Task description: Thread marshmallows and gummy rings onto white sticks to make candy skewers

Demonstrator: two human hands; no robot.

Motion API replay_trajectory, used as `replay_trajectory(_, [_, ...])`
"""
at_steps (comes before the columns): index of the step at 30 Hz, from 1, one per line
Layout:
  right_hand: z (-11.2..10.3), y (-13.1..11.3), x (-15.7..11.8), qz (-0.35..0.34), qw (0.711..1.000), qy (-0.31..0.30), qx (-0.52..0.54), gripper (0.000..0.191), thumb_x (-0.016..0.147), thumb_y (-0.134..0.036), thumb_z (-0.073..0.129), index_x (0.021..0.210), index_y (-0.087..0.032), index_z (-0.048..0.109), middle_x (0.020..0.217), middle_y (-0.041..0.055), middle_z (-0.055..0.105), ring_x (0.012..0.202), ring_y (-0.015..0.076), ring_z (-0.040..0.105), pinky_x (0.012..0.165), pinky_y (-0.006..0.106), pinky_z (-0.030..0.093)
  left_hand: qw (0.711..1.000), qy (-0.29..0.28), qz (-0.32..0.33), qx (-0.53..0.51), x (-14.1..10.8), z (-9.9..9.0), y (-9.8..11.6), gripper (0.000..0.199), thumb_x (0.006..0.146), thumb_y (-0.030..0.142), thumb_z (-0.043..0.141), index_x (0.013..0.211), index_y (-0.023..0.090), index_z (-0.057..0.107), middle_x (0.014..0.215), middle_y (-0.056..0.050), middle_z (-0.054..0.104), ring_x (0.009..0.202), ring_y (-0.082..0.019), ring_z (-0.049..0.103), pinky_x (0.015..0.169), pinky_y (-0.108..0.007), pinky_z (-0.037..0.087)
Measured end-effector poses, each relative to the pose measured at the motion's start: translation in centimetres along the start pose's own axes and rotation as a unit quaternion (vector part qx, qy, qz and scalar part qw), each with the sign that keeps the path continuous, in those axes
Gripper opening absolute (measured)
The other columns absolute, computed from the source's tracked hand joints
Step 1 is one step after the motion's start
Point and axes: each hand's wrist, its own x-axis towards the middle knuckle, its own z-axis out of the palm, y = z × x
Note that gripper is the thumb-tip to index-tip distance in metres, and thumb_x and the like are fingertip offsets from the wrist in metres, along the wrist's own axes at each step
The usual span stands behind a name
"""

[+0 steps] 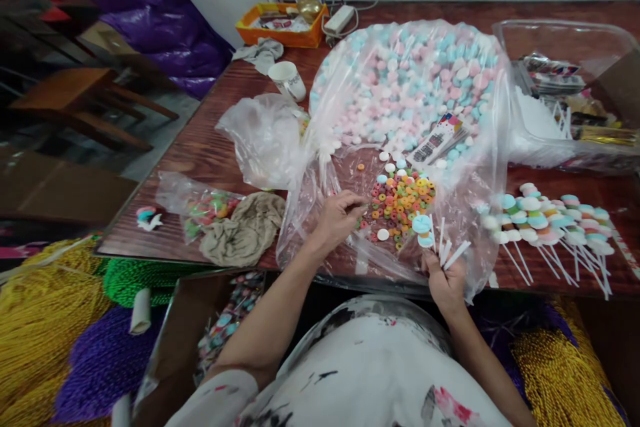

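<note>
Near the table's [190, 163] front edge, the right hand [447, 283] clutches white sticks [457, 254] (one bearing sweets [423, 230]); the left hand [340, 217] pinches fingertips together, contents unclear, beside coloured rings [405, 200]

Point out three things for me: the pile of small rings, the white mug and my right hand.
Pile of small rings [405, 196]: head view, middle of the pile.
White mug [290, 85]: head view, outer side wall.
Right hand [447, 283]: head view, middle of the hand.
</note>
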Motion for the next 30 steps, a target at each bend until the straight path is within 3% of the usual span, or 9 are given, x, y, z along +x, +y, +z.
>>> replay_trajectory(2, [0.0, 0.1, -0.1, -0.007, 1.000, -0.001, -0.007, 0.033, 0.093, -0.029, 0.053, 0.061, -0.020, 0.052, 0.058, -0.0041, 0.048, 0.054, 0.0116, 0.045, 0.057, 0.026, 0.036, 0.999, -0.038, 0.011, -0.024, 0.0, 0.3, 0.4, 0.013, 0.082, 0.016, 0.062, 0.084, 0.017, 0.074, 0.078, -0.003, 0.067, 0.072, -0.014, 0.062, 0.069, -0.027, 0.049])
replay_trajectory(5, [0.1, 0.3, -0.2, -0.020, 0.999, -0.002, -0.038, 0.028, 0.091, -0.024, 0.054, 0.063, -0.020, 0.053, 0.057, -0.0046, 0.048, 0.053, 0.0115, 0.045, 0.056, 0.026, 0.036, 0.994, -0.081, 0.059, 0.045, 0.0, 1.7, 0.7, 0.017, 0.081, 0.009, 0.060, 0.080, 0.016, 0.075, 0.079, -0.006, 0.065, 0.076, -0.017, 0.060, 0.071, -0.030, 0.049])
replay_trajectory(9, [0.0, 0.4, -0.3, -0.059, 0.996, -0.023, -0.068, 0.020, 0.089, -0.016, 0.053, 0.070, -0.020, 0.058, 0.060, -0.0039, 0.053, 0.055, 0.0122, 0.049, 0.058, 0.026, 0.039, 0.980, -0.040, 0.109, 0.164, -0.5, 3.1, 0.7, 0.019, 0.083, 0.010, 0.058, 0.085, 0.016, 0.076, 0.086, -0.009, 0.060, 0.087, -0.021, 0.056, 0.078, -0.036, 0.049])
replay_trajectory(13, [-0.1, 0.2, -0.1, -0.094, 0.992, -0.034, -0.080, 0.017, 0.088, -0.010, 0.051, 0.081, -0.019, 0.064, 0.064, -0.0034, 0.059, 0.056, 0.0121, 0.053, 0.059, 0.025, 0.042, 0.970, -0.017, 0.139, 0.201, -1.3, 3.1, 0.8, 0.022, 0.083, 0.008, 0.055, 0.091, 0.016, 0.074, 0.101, -0.011, 0.062, 0.094, -0.023, 0.054, 0.083, -0.037, 0.048])
replay_trajectory(16, [0.0, -0.2, 0.0, -0.122, 0.987, -0.032, -0.098, 0.019, 0.088, -0.009, 0.050, 0.086, -0.019, 0.066, 0.066, -0.0022, 0.061, 0.057, 0.0126, 0.056, 0.060, 0.024, 0.045, 0.965, -0.022, 0.154, 0.210, -1.8, 3.0, 0.7, 0.025, 0.082, 0.004, 0.052, 0.091, 0.016, 0.072, 0.098, -0.011, 0.065, 0.090, -0.022, 0.054, 0.079, -0.035, 0.048])
replay_trajectory(21, [0.1, -0.6, 0.2, -0.150, 0.980, -0.038, -0.123, 0.020, 0.089, -0.009, 0.050, 0.088, -0.020, 0.067, 0.066, -0.0008, 0.063, 0.061, 0.0143, 0.061, 0.061, 0.024, 0.047, 0.982, 0.028, 0.121, 0.139, -2.7, 2.9, 0.7, 0.024, 0.083, 0.005, 0.052, 0.090, 0.017, 0.072, 0.086, -0.008, 0.067, 0.082, -0.019, 0.058, 0.078, -0.034, 0.048])
replay_trajectory(24, [0.2, -0.6, 0.1, -0.160, 0.977, -0.033, -0.136, 0.020, 0.088, -0.008, 0.050, 0.087, -0.019, 0.067, 0.069, -0.0001, 0.065, 0.061, 0.0144, 0.061, 0.061, 0.025, 0.048, 0.997, 0.046, 0.063, 0.007, -3.2, 2.3, 0.8, 0.018, 0.084, 0.010, 0.055, 0.086, 0.018, 0.072, 0.081, -0.005, 0.068, 0.078, -0.017, 0.061, 0.075, -0.031, 0.049])
replay_trajectory(27, [0.2, -0.5, 0.1, -0.158, 0.978, -0.034, -0.133, 0.022, 0.087, -0.007, 0.049, 0.087, -0.019, 0.067, 0.071, 0.0002, 0.066, 0.062, 0.0144, 0.062, 0.062, 0.025, 0.048, 0.989, 0.077, -0.018, -0.125, -3.5, 1.3, 0.9, 0.010, 0.083, 0.018, 0.063, 0.087, 0.017, 0.072, 0.081, -0.003, 0.070, 0.076, -0.015, 0.064, 0.071, -0.027, 0.050])
replay_trajectory(30, [0.2, -0.4, 0.0, -0.153, 0.979, -0.045, -0.126, 0.022, 0.087, -0.008, 0.049, 0.089, -0.020, 0.068, 0.071, 0.0004, 0.066, 0.063, 0.0149, 0.062, 0.062, 0.025, 0.049, 0.993, 0.037, -0.029, -0.108, -3.5, 0.5, 0.9, 0.010, 0.080, 0.016, 0.064, 0.085, 0.017, 0.073, 0.081, -0.003, 0.072, 0.077, -0.015, 0.066, 0.074, -0.028, 0.050])
